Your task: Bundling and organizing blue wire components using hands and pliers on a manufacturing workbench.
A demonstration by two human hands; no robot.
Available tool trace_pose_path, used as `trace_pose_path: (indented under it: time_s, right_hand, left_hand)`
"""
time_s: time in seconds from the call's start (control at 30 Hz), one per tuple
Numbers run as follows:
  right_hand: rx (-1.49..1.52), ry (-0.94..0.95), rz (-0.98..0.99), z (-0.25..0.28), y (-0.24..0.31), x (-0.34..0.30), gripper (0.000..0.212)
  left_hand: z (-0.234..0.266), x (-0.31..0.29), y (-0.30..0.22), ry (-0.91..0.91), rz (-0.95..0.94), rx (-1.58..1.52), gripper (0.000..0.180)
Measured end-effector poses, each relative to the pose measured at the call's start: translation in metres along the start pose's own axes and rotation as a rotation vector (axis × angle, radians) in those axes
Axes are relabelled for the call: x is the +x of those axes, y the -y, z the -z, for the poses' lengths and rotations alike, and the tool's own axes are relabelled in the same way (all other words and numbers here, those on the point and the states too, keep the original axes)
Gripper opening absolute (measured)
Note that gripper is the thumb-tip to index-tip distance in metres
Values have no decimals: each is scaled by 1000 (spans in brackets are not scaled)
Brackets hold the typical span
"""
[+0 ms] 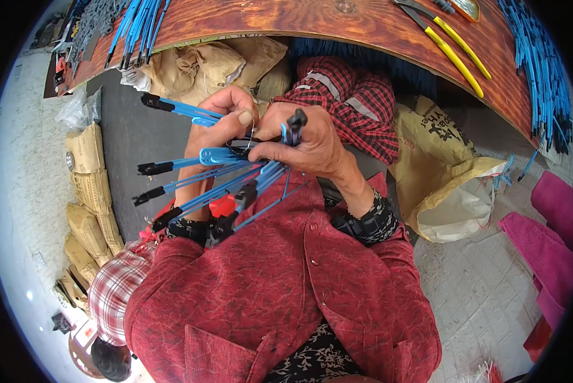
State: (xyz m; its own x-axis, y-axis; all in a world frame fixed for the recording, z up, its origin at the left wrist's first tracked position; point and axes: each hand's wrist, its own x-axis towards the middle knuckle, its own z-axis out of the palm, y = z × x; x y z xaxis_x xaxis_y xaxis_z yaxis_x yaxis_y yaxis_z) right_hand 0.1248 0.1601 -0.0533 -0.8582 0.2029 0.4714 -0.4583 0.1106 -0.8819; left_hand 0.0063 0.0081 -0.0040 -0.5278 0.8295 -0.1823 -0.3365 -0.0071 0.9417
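Observation:
Both my hands are close together in front of my chest, around a spread bundle of thin blue rods (226,191) with black end pieces. My left hand (226,118) pinches a thin, pale strand of wire or thread (254,127) between thumb and fingertips. My right hand (302,140) is closed around the gathered ends of the rods, its thumb pressing toward the left fingers. Most rods fan out to the lower left, their black tips apart. A black end piece (296,121) sticks up above my right fingers. The joint where the rods meet is partly hidden.
A wooden tabletop (261,16) crosses ahead, with yellow-handled cutters (455,54) and heaps of blue rods (542,70) at the right. Brown sacks (88,153) line the left; an open sack (452,198) stands right. Another person's plaid sleeve (117,287) shows lower left.

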Motion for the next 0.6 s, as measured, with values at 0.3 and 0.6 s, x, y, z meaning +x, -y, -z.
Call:
trace_pose_path:
  time_s: [0.3,0.6]
  right_hand:
    - [154,30,-95,6,7,1,34]
    - [214,169,-204,15,14,-3,30]
  left_hand:
    - [-5,-4,2,-54,79,28,14]
    - [-12,-3,-3,-3,71,8,19]
